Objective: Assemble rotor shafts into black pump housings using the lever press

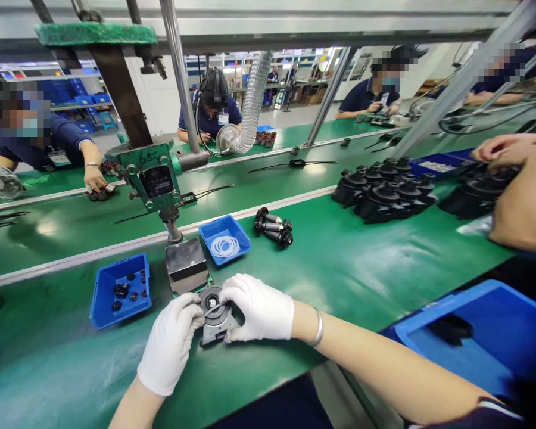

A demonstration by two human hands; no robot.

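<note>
In front of me on the green bench is a black housing [217, 331] with a round opening and a flat metal-grey plate at its near side. My left hand [170, 341], in a white glove, is at the housing's left side with its fingers closed. They pinch one end of a thin grey strip [213, 310] that crosses the opening; whether it is part of a ring I cannot tell. My right hand [259, 308], gloved too, grips the housing from the right, thumb low on its side and fingertips near the strip's other end.
A green press [149, 176] stands behind the housing over a metal block [186, 259]. Blue bins hold small black parts [121, 290] and white rings [224, 246]. Rotors [273, 227] lie beyond; black housings [384, 187] cluster right, near another person's arm [524, 193]. Co-workers sit opposite.
</note>
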